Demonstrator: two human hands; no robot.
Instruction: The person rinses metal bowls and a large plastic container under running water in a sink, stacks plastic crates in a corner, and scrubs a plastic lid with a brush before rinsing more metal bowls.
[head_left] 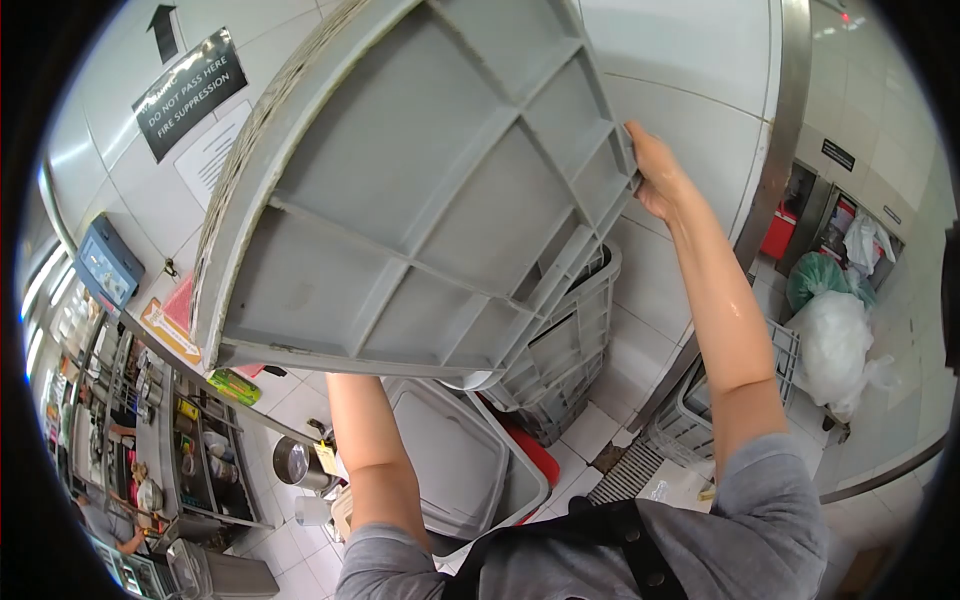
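Observation:
A big grey plastic crate (400,200) is raised and tilted in front of me, its ribbed underside facing my view. My right hand (652,168) is closed around its right edge. My left forearm (372,440) reaches up behind the crate's lower edge, and the crate hides that hand and its fingers. Below the crate stands a grey bin (530,480) with a grey lid (445,450) on it. Behind that, another grey ribbed crate (575,350) stands against the tiled wall.
A metal pot (297,462) sits left of the bin. On the right are a floor grate (620,480), a grey basket (690,410) and plastic bags (835,340). Shelves (205,450) line the far left, where another person (110,525) stands. A warning sign (190,95) hangs on the wall.

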